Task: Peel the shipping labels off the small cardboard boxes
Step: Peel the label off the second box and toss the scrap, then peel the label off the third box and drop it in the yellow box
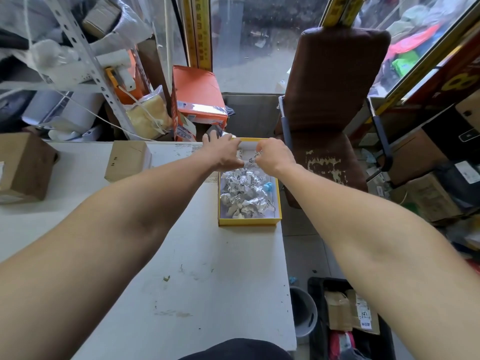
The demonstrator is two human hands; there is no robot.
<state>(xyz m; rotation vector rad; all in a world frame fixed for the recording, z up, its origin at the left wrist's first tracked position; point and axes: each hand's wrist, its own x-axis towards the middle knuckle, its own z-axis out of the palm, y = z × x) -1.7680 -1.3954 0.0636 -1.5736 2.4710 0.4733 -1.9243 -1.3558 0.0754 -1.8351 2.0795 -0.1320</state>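
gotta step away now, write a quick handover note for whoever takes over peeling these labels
Left hand: reaching over the far end of the yellow tray, fingers mostly extended; whether it holds anything cannot be told.
Right hand: over the same end, fingers curled round a crumpled label scrap.
Yellow tray sits at the table's right edge, holding a heap of crumpled peeled labels.
Two small cardboard boxes stand on the left side of the table.
Done: many labels already peeled and binned.
Left: drop this scrap, then check the two boxes; their label state is not visible.
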